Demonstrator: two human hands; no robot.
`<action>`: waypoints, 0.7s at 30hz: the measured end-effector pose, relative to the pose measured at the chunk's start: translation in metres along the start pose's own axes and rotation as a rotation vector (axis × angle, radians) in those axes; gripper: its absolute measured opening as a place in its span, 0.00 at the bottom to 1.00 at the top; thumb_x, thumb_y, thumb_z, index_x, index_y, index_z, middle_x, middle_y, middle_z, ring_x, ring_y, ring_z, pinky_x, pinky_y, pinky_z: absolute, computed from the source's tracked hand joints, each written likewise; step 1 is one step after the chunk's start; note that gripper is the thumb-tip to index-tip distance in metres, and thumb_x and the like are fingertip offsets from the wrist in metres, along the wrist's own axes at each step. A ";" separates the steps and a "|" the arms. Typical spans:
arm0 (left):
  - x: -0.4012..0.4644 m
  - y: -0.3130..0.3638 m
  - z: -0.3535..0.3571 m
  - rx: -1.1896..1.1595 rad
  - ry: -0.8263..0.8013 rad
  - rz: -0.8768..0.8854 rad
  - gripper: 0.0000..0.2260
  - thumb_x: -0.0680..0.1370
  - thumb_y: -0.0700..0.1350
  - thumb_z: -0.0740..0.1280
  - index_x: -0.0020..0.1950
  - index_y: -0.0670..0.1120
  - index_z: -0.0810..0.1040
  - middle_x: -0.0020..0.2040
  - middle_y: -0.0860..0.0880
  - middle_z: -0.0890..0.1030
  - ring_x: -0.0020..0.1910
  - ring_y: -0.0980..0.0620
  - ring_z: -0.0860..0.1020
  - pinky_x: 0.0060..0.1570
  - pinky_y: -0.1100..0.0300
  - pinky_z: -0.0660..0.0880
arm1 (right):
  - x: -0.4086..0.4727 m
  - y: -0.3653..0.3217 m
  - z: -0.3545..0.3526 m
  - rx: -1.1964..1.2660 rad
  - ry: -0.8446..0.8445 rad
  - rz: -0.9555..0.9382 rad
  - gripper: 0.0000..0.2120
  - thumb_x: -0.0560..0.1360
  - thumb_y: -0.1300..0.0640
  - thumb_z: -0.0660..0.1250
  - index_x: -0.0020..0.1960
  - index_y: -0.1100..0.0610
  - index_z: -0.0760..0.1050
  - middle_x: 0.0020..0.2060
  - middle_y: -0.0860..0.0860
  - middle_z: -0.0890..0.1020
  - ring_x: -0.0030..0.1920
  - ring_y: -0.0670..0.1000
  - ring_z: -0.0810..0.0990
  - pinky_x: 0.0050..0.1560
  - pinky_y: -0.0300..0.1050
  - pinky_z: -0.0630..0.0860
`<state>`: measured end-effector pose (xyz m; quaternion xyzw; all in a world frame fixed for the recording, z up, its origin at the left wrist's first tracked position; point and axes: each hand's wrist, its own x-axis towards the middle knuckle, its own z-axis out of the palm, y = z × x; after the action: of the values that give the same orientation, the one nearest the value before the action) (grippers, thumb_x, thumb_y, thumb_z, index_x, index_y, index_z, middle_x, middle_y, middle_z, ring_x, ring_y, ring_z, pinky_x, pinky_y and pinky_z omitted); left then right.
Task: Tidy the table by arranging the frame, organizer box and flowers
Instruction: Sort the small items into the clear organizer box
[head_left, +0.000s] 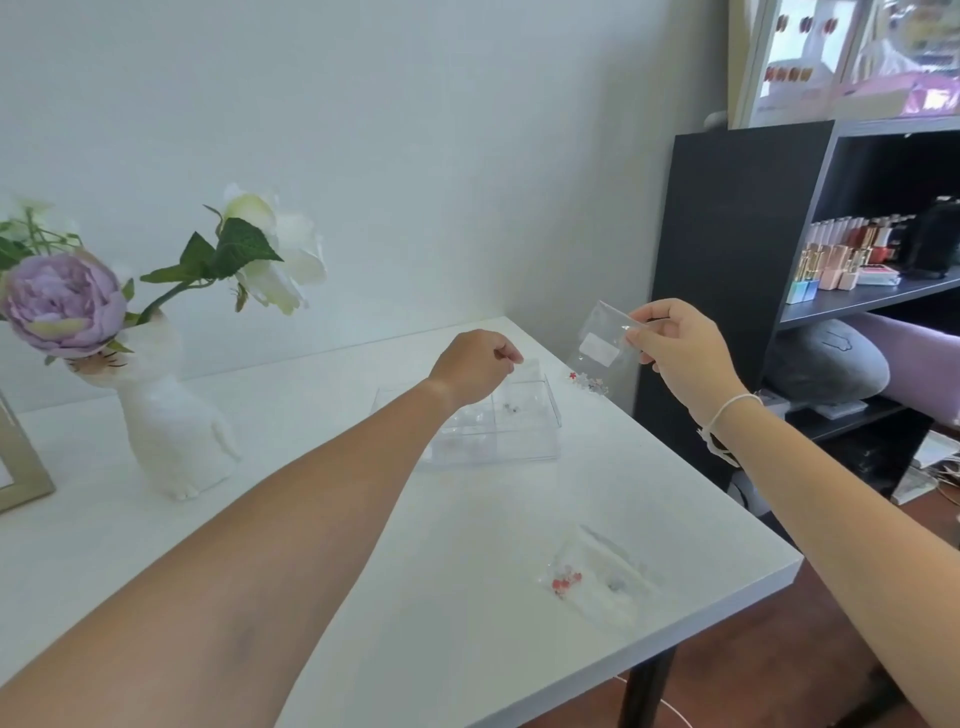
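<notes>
filling the organizer box (498, 426): left hand (475, 366) curled over it, contents unclear, right hand (675, 345) pinching a clear packet (602, 338) just right of it, likely emptied there next.

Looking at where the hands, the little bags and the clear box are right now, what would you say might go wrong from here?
1. The right hand pinches a small clear bag by its top, out over the table's far edge; loose sequins lie beneath it, so more may fall to the floor.
2. The left hand hovers over the clear organizer box, whose lid may be open; a bump could scatter its contents.
3. Two more bags lie near the right edge and could be swept off.
</notes>
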<state>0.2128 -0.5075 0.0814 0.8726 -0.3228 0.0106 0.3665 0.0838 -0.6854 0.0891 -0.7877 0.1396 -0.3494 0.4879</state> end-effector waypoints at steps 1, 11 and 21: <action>0.001 -0.002 0.002 0.015 -0.012 -0.005 0.09 0.75 0.37 0.62 0.48 0.45 0.81 0.50 0.47 0.81 0.49 0.51 0.77 0.49 0.61 0.71 | 0.001 0.001 0.002 -0.002 -0.004 -0.002 0.06 0.74 0.58 0.65 0.43 0.47 0.72 0.37 0.44 0.79 0.37 0.45 0.76 0.38 0.37 0.71; -0.006 -0.025 -0.002 0.139 -0.010 0.043 0.13 0.78 0.43 0.61 0.60 0.48 0.78 0.62 0.49 0.77 0.58 0.52 0.74 0.56 0.63 0.67 | 0.004 0.001 0.028 -0.005 -0.069 0.008 0.04 0.73 0.59 0.64 0.45 0.51 0.74 0.38 0.47 0.80 0.37 0.46 0.74 0.38 0.37 0.70; -0.060 -0.071 -0.045 0.024 0.280 0.111 0.10 0.76 0.43 0.64 0.55 0.53 0.79 0.54 0.56 0.77 0.46 0.56 0.71 0.44 0.79 0.65 | 0.012 -0.001 0.067 -0.079 -0.167 -0.026 0.05 0.73 0.61 0.63 0.46 0.52 0.74 0.40 0.51 0.79 0.31 0.45 0.69 0.29 0.37 0.64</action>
<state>0.2160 -0.4079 0.0542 0.8477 -0.3162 0.1562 0.3963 0.1388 -0.6470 0.0761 -0.8343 0.1019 -0.2831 0.4620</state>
